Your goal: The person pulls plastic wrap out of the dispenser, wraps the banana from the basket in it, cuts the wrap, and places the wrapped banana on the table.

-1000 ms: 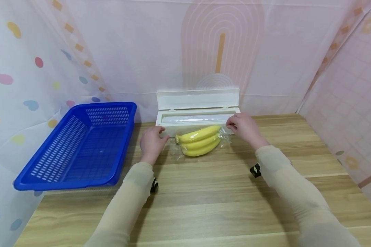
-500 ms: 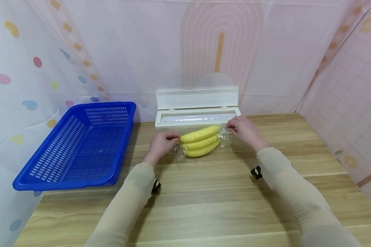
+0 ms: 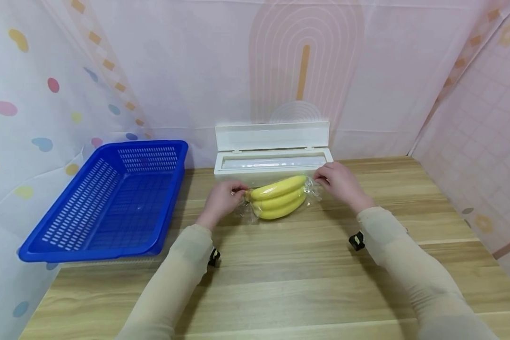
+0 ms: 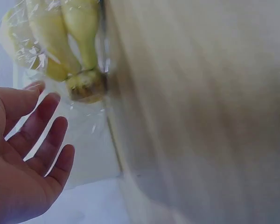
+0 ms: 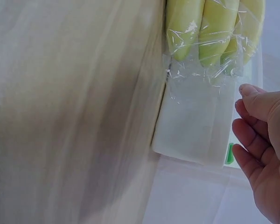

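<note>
A bunch of yellow bananas (image 3: 278, 197), covered in clear plastic wrap (image 3: 312, 189), lies in front of an open white wrap dispenser box (image 3: 231, 178). My left hand (image 3: 222, 200) pinches the wrap at the stem end, thumb and index finger together. In the left wrist view the brown stem (image 4: 86, 86) shows through the film, just beyond that hand's fingertips. At the opposite end, my right hand (image 3: 340, 184) pinches the film past the banana tips, its other fingers loosely curled. Crinkled film (image 5: 191, 70) covers the tips in the right wrist view.
To the left stands a blue plastic basket (image 3: 163, 222) with slotted sides. The box's lid (image 3: 272, 135) stands raised against the patterned backdrop (image 3: 187, 71). Inside the box lies a film roll (image 3: 274, 163). Everything rests on a wood-grain table (image 3: 289, 274).
My left hand has moved right and closed its fingertips at the stem end. The bananas have shifted slightly right and toward me, and my right hand has moved the same way.
</note>
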`<state>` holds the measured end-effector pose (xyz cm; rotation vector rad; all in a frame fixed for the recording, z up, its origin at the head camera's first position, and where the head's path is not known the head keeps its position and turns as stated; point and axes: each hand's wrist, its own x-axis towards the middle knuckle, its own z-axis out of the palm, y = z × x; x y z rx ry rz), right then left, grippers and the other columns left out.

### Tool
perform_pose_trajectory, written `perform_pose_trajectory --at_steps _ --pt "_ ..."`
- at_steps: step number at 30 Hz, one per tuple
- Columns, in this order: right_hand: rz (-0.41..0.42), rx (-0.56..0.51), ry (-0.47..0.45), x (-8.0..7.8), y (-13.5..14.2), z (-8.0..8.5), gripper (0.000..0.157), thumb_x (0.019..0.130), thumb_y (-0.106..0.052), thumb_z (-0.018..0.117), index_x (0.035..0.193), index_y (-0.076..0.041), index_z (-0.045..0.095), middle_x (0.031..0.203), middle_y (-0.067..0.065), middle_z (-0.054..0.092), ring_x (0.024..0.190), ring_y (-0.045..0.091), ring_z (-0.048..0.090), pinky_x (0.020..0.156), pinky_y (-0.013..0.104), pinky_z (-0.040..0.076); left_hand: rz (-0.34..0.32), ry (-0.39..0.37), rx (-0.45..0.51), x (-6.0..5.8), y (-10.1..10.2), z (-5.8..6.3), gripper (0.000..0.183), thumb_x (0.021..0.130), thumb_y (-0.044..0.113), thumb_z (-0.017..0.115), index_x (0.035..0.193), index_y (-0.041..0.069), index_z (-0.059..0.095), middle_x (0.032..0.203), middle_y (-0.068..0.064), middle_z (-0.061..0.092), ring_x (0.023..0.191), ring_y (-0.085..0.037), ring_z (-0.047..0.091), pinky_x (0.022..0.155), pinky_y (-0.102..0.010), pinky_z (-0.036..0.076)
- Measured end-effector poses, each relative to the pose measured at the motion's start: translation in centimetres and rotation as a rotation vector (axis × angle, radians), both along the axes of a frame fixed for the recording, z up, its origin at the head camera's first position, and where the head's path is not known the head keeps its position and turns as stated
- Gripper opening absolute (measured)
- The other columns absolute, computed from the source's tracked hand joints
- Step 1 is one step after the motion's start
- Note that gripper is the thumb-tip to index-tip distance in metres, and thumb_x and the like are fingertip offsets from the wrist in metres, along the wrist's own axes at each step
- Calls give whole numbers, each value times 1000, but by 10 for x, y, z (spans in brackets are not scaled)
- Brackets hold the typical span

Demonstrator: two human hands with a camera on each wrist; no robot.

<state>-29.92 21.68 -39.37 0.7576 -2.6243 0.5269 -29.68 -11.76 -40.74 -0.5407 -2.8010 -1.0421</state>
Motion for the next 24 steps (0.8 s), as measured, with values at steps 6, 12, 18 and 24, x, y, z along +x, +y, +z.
perform_pose_trajectory --at_steps 6,12,18,24 --pt "-4 -10 6 -1 1 1 7 86 -2 74 92 -3 72 91 11 70 88 31 62 83 45 50 37 112 8 -7 -4 10 21 94 2 63 114 1 71 113 -16 69 102 -31 63 90 -45 50" --pt "-17 -8 -20 -2 2 1 7 87 -3 73 93 -4 72 92 10 71 89 31 62 84 46 50 31 170 -78 -9 -7 7 23 92 1 65 114 2 72 115 -14 70 108 -32 64 94 -45 50" --pt "-22 -15 -26 -1 3 -1 7 86 -2 73 93 -4 72 93 11 71 91 32 62 85 47 50 -9 243 -214 -11 -6 -1 29 89 -2 68 115 8 73 114 -9 71 105 -32 65 91 -46 51" --pt "-27 -15 -38 -1 3 -1 8 87 -3 73 94 -4 72 94 11 71 91 31 62 86 46 50 -58 278 -356 -17 -2 -5 31 88 3 70 119 12 70 121 -4 69 111 -29 59 98 -43 46"
